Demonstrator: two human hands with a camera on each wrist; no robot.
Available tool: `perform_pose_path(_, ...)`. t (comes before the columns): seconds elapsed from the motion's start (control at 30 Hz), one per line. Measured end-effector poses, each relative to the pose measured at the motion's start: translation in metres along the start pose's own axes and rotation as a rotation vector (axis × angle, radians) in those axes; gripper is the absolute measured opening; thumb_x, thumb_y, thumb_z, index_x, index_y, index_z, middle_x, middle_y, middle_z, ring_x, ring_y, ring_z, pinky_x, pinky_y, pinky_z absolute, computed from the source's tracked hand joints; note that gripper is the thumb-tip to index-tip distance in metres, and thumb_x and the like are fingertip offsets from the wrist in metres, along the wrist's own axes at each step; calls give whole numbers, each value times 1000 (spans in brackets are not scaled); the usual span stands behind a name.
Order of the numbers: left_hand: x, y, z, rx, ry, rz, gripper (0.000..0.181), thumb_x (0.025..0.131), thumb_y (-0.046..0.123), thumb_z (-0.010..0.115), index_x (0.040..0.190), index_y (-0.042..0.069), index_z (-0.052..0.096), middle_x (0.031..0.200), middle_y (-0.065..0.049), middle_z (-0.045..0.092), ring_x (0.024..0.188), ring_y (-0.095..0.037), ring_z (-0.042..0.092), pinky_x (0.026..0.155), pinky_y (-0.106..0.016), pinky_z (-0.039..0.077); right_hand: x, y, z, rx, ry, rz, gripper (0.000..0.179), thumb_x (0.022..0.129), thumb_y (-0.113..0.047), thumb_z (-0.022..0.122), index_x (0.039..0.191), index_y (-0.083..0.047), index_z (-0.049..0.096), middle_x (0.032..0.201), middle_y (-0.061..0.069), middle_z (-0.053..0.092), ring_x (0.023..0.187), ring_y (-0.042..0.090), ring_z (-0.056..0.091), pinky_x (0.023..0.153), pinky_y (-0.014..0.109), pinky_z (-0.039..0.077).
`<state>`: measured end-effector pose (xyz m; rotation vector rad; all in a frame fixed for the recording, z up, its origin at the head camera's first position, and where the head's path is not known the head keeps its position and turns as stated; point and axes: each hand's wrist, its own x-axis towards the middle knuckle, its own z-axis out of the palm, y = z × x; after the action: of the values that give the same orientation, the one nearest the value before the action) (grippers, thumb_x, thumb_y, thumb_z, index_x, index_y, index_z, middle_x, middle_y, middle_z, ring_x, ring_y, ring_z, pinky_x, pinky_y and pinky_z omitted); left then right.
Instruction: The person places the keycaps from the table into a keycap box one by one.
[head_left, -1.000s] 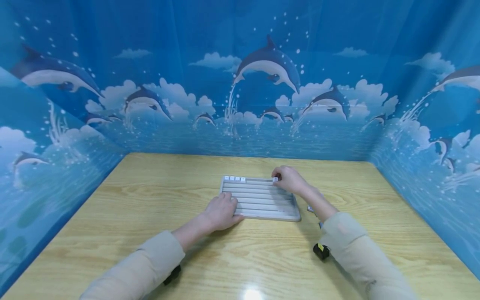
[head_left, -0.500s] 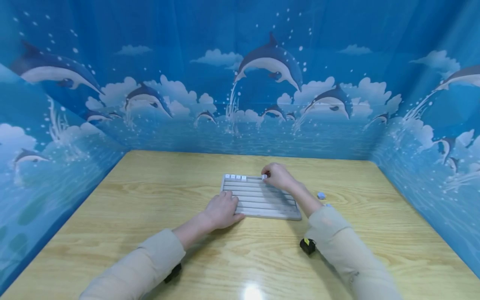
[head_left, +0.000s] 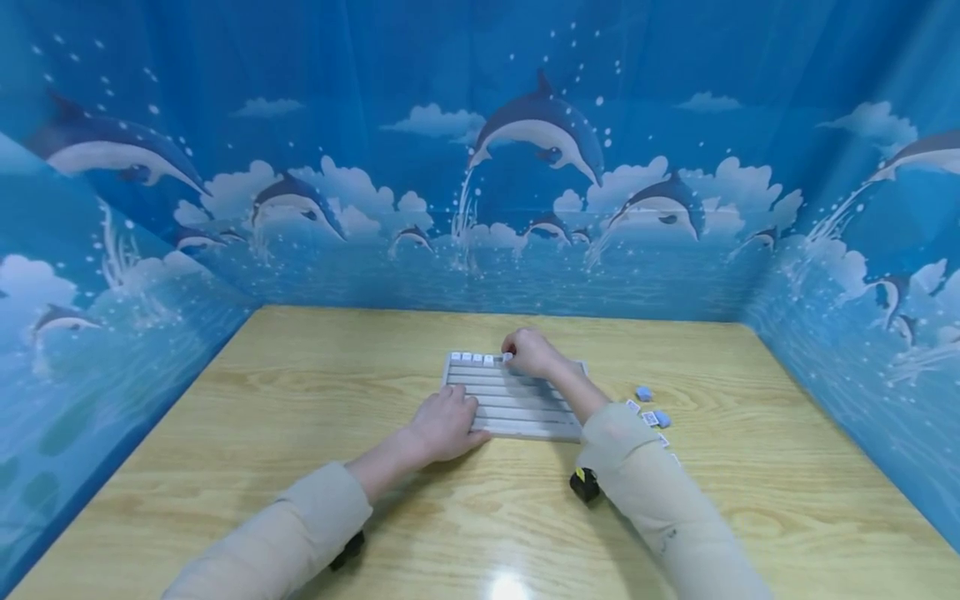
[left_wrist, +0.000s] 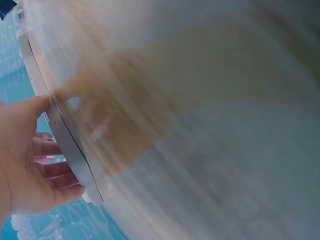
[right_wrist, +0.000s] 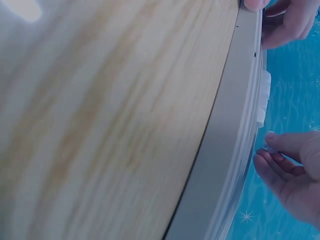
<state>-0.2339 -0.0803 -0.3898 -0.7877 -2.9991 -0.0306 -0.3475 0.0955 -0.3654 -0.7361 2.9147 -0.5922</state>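
A pale grey ridged tray [head_left: 525,406] lies on the table, its slats running left to right. Several small white tiles [head_left: 477,358] stand in a row at the left of its back slot. My right hand [head_left: 534,353] pinches another white tile [head_left: 507,357] between thumb and fingertips, just right of that row. In the right wrist view that tile [right_wrist: 270,148] is mostly covered by the fingers. My left hand [head_left: 444,423] grips the tray's front left corner, thumb on its front edge and fingers over the top. The left wrist view shows that thumb on the tray's edge [left_wrist: 65,132].
Loose tiles, some white face up [head_left: 649,419] and some blue [head_left: 643,393], lie right of the tray, partly behind the right sleeve [head_left: 622,442]. The wooden table [head_left: 337,367] meets a blue dolphin-print curtain [head_left: 360,275] at the back and sides.
My right hand has slid left along the tray's back slot with the pinched tile, toward the row. More loose tiles show on the right. The left hand stays put.
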Motion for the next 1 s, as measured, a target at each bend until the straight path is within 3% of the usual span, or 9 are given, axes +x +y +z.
perform_pose_path(0.4,1,0,1,22,9,-6,49,86,52,58,97,4,58,91,-12,50,82,-22,49,69,-37,46,14,-6,6,-106,-31,34,13,84,-6,64,96,-4,66,88,5,62,81,18,57,72,32,47)
perform_pose_path(1.0,-1,0,2,32,49,13,47,85,51,59,93,4,58,88,-11,50,80,-23,49,66,-36,46,19,-9,12,-127,-38,49,7,82,-4,65,88,-4,66,83,4,59,78,18,55,69,31,47)
